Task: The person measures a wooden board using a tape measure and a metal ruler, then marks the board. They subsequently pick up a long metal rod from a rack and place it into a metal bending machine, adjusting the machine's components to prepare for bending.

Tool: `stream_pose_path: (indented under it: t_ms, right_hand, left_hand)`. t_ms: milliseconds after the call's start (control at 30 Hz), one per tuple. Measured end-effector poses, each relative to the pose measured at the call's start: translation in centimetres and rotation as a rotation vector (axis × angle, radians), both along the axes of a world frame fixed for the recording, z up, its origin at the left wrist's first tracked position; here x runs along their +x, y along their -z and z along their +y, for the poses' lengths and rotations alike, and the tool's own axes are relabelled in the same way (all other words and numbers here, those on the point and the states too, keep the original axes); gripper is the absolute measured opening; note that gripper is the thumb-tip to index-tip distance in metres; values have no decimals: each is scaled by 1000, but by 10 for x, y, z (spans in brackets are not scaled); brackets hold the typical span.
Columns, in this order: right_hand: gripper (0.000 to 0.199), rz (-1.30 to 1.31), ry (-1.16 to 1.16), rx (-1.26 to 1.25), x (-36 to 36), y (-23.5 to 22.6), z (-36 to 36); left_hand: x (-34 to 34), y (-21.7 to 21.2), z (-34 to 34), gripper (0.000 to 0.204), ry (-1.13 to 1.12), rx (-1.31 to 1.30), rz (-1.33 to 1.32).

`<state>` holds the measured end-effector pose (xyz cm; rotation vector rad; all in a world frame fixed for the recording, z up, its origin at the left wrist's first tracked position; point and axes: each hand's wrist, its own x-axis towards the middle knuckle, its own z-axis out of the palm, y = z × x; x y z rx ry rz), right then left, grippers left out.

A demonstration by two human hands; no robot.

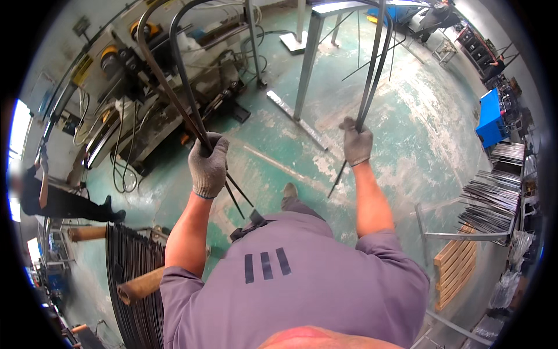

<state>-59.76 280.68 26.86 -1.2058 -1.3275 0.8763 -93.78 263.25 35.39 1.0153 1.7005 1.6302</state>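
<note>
My left hand (208,166), in a grey knit glove, grips the left legs of two dark bent metal rods (170,75) that arch up and over in front of me. The right legs of the same rods (372,75) are gripped by my right hand (356,141), also gloved. The rod ends stick out below both fists, above the green floor. I wear a grey short-sleeved shirt, and one shoe (289,189) shows between my arms.
A bending machine (145,87) with cables stands at the upper left. A grey metal table frame (308,64) is ahead. Stacks of dark rods lie at the lower left (133,273) and on a rack at the right (491,200). A wooden pallet (456,270) lies at the right. Another person (52,198) stands at the far left.
</note>
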Motion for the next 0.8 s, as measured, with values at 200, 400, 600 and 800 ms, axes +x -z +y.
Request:
stream_pose_path:
  t_ms: [200, 400, 600, 800]
  right_hand:
    - [28, 225, -192, -188, -42, -69, 107]
    - [27, 563, -266, -24, -48, -133, 207]
    - [40, 486, -64, 48, -76, -135, 297]
    - [37, 494, 152, 90, -80, -114, 387]
  left_hand:
    - [-47, -3, 148, 6, 22, 69, 131]
    - [-84, 46, 243, 10, 34, 42, 320]
    - [-111, 66, 364, 33, 121, -39, 442]
    - [-132, 80, 424, 31, 145, -27, 463]
